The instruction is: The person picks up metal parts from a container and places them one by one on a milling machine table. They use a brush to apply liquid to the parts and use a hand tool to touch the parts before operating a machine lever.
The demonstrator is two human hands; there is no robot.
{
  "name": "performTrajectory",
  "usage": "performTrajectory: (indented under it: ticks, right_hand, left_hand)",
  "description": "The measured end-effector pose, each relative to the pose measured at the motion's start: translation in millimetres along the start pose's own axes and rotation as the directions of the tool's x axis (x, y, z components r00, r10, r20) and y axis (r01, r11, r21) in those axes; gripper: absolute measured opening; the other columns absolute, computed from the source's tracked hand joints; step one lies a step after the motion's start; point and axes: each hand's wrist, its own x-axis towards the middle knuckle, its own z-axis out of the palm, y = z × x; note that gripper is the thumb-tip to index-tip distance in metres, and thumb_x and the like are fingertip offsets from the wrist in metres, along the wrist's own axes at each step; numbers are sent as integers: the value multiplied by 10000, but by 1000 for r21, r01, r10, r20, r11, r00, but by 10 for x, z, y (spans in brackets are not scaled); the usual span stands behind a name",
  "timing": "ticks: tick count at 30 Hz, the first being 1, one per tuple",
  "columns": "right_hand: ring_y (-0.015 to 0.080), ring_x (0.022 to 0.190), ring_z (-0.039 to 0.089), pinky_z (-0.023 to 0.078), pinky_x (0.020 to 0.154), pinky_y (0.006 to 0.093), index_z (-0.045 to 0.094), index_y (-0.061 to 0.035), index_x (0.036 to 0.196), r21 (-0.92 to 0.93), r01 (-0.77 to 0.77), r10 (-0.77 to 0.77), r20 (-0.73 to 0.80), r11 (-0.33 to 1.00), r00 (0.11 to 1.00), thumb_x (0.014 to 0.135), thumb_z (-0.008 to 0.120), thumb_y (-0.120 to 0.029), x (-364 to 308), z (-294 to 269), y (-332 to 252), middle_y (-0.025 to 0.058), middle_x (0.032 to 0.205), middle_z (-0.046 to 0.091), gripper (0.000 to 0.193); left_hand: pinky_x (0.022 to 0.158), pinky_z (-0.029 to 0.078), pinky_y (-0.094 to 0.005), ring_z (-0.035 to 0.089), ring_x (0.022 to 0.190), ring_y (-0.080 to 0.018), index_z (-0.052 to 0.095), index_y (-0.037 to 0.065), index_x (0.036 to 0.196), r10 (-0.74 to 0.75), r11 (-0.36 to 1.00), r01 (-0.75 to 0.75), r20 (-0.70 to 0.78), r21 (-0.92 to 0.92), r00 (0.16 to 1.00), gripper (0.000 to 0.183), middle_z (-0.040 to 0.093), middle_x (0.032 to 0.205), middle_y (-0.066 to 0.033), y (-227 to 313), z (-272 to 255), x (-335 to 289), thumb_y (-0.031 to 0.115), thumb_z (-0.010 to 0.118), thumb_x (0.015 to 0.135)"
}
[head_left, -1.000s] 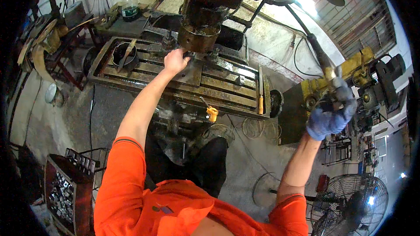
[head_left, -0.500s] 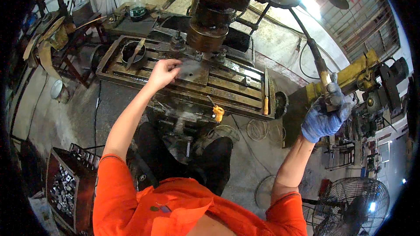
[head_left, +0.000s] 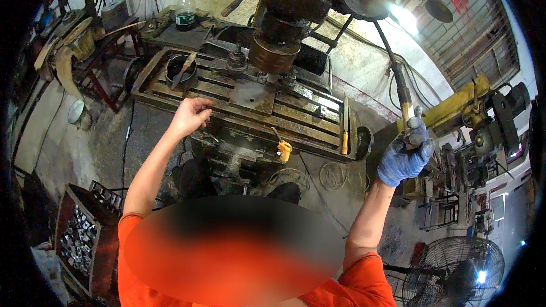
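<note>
My bare left hand point(head_left: 192, 118) is over the front edge of the slotted machine table point(head_left: 310, 118), its thumb apart from its loosely curled fingers, with nothing in it. To its right, a flat grey metal plate point(head_left: 250, 98) with a small dark hole lies on the table, below the round spindle head point(head_left: 274, 51) of the machine. My right hand point(head_left: 405, 159), in a blue glove with grey, dirty fingers, is closed around the lower end of a long lever point(head_left: 402, 82) that slants down from beside the machine. The fingers hide the lever's tip.
A dark pot point(head_left: 181, 74) with a brush point(head_left: 185, 69) across it stands on the table's left end. A yellow-handled tool point(head_left: 284, 150) hangs at the front edge. A crate of small metal parts point(head_left: 79, 239) is lower left; a caged fan point(head_left: 455, 273) is lower right.
My left hand has drawn back from the metal plate, leftward and toward me. My right hand and the lever's lower end have shifted left. The view has also shifted a little.
</note>
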Motion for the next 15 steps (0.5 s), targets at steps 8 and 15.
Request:
performTrajectory:
  ticks: [8,15]
  right_hand:
    - [212,711,462,303,961,444,422,-53,556,53,39,-42,45,998,998,846,444,-284,-85,8,19,50,602,465,372]
    - [212,778,450,201,1046,448,407,-57,570,144,20,-46,180,989,983,873,416,-278,-141,-176,165,63,630,456,375]
  left_hand:
    - [499,457,-243,550,541,-94,574,-65,1036,-13,999,14,47,-33,999,258,598,673,-67,3,-46,-71,47,555,804]
    - [503,462,-246,548,538,-96,568,-68,1046,20,998,-17,47,-58,999,264,606,694,-73,19,-83,-98,45,549,808]
